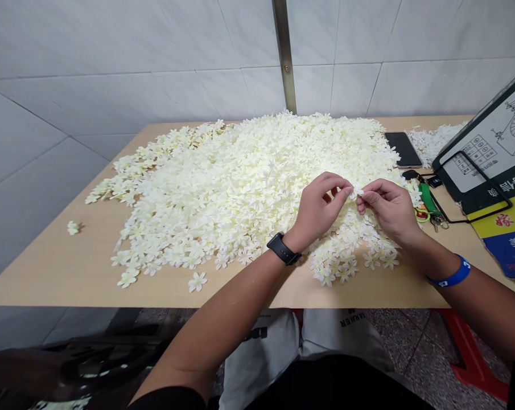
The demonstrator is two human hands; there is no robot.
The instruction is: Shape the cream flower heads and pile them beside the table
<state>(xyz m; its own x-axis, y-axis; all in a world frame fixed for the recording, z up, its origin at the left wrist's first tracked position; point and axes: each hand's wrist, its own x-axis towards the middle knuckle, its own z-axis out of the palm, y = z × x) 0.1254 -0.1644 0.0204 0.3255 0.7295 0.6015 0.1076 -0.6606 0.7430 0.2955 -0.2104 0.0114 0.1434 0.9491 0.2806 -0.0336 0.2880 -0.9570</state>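
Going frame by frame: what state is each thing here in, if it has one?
Left hand: shut on small white fabric flower, pinched at the fingertips.
Right hand: shut, pinching the same flower from the other side.
Heap of cream-white fabric flowers: loose, spread over light wooden table.
Black smartphone: lying flat, screen dark.
Single stray flower: lying apart from the heap.
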